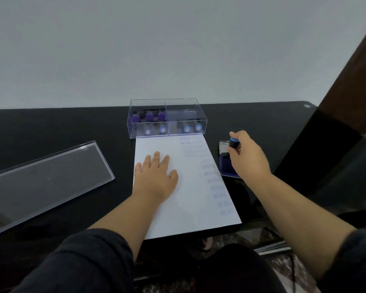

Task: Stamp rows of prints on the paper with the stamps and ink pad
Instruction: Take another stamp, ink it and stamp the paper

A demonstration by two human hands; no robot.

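progress: early, one column of blue prints down right edge of paper (173, 199), rest blank | left hand (156, 176) flat, pins paper | right hand (246, 157) grips blue-capped stamp (234, 142) over ink pad (225, 163) (contact unclear) | spare stamps in clear box (167, 118)

The right hand (246, 153) is covering most of the blue-capped black stamp (234, 142) and the near half of the blue ink pad (224, 163), so whether the stamp's face is touching the pad cannot be told. The pale blue prints (217, 188) down the white paper sheet (190, 197) are blurring beyond reading. The clear plastic lid (44, 180) is running off the left edge.
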